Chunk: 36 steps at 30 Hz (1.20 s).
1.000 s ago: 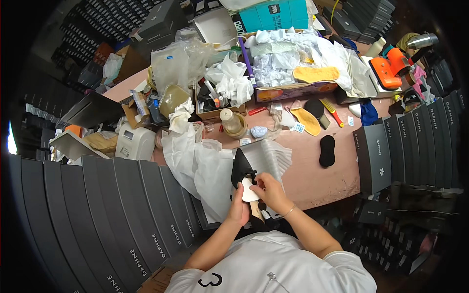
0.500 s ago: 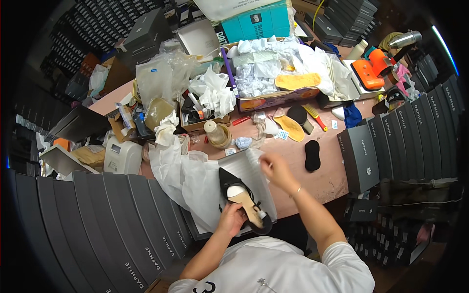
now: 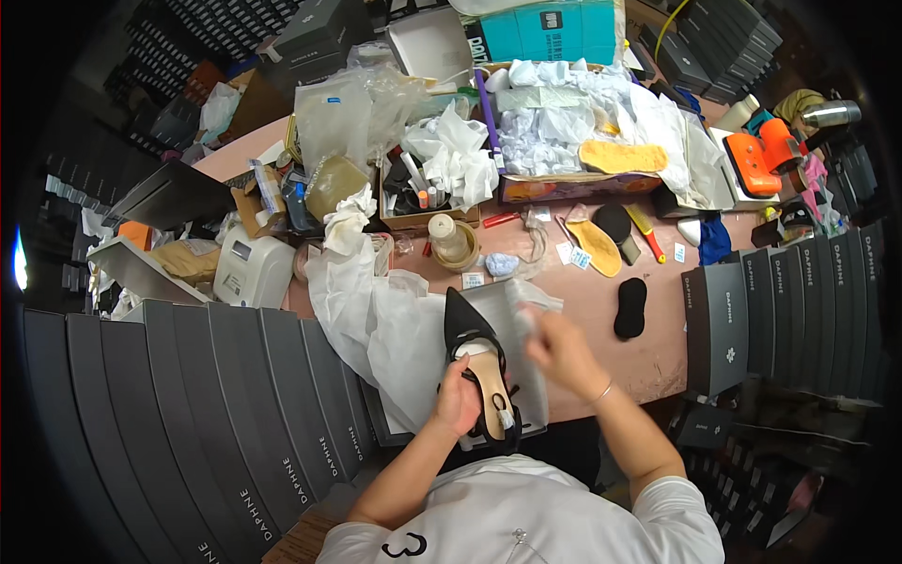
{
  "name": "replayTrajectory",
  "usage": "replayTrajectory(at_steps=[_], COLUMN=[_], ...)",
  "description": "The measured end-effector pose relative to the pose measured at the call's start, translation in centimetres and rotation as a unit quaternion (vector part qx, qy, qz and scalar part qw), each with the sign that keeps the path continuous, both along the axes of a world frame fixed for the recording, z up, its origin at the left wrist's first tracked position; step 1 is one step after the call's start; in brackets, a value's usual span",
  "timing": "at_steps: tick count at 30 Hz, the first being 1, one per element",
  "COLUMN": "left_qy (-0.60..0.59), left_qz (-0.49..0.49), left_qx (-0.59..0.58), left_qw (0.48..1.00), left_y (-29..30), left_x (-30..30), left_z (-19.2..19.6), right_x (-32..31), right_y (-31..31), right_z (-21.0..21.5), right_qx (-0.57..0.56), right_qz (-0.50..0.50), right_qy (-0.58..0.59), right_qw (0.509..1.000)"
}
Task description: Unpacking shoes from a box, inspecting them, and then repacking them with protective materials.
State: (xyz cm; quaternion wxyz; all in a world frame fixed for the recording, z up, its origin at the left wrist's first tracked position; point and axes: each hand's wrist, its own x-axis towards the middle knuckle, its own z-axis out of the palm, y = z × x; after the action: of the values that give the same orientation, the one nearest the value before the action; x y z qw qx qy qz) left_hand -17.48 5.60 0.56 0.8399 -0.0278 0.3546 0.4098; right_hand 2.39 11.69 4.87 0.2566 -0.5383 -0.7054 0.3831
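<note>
Left hand (image 3: 458,399) wraps the heel end of a black pointed shoe (image 3: 476,362), toe aimed away, at the counter's (image 3: 648,352) near edge over white tissue paper (image 3: 376,329). Right hand (image 3: 556,350) hovers just right of the shoe, blurred; grip cannot be told. Grey flat boxes (image 3: 235,404) stack along the left; more grey boxes (image 3: 780,301) stand right. Teal carton (image 3: 554,28) at far edge.
</note>
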Motion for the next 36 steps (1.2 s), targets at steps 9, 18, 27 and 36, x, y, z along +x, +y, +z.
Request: replayTrajectory(at_steps=[9,18,27,36], left_qy=[0.086,0.091,0.077,0.038], left_qz=[-0.115,-0.119,-0.039,0.014], left_qx=[0.069,0.049,-0.035,-0.022], left_qw=[0.987,0.988,0.996,0.999], left_y=[-2.7,-5.2,-5.9,-3.5], left_x=[0.5,2.0,-1.3,-2.3], left_z=[0.6,1.7,0.8,1.1], right_x=[-1.2,-4.9,-1.3,-1.7], right_y=[-5.7,-5.1,6.9,15.4], right_z=[0.8,-1.3,-2.1,-14.4], right_qx=[0.139,0.255,-0.041,0.141], right_qz=[0.057,-0.048,0.085,0.163], right_qy=[-0.097,-0.100,0.027,-0.346], right_qw=[0.984,0.961,0.995,0.913])
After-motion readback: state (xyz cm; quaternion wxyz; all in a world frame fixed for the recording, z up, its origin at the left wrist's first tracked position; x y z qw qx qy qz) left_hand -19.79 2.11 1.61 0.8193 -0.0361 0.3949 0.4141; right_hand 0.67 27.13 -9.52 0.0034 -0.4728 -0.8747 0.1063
